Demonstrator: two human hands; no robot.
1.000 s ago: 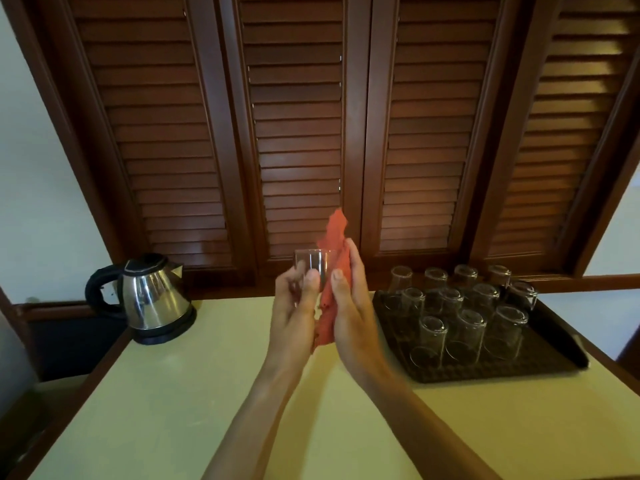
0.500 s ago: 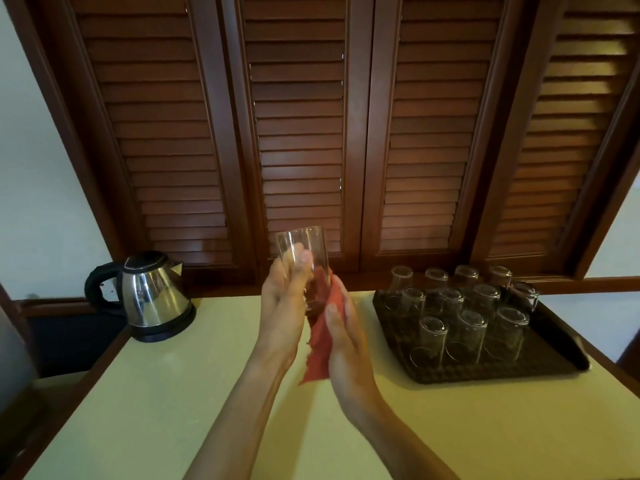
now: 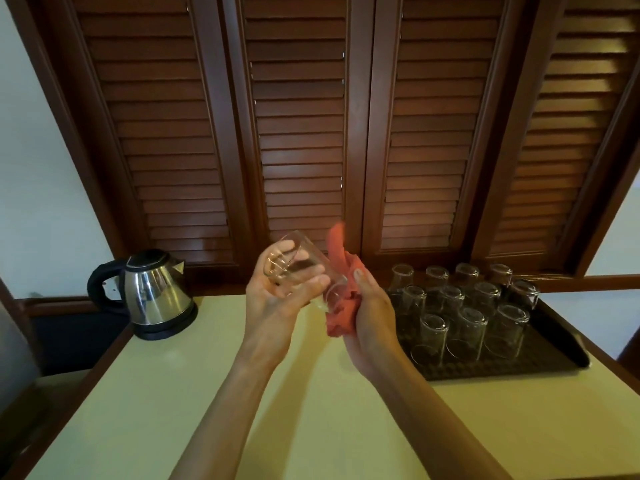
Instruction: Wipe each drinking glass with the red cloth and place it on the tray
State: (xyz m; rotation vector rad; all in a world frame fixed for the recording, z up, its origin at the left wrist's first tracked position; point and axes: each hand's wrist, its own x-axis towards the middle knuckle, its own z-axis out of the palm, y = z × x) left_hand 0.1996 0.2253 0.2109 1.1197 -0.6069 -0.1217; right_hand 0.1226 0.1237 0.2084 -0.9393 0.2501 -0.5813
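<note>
Left hand: the glass is gripped tilted, fingers curled round it.
Right hand: the cloth (red) is pinched against the glass.
Tray: upturned glasses are held.

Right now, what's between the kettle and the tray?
In the head view, both hands: left hand gripping the tilted glass, right hand holding the red cloth, above bare tabletop between kettle and tray.

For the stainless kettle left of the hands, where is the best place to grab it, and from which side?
Grip the black loop handle of the kettle, coming from the left. The handle juts toward the wall side, opposite the spout, and the kettle stands upright on its base.
</note>
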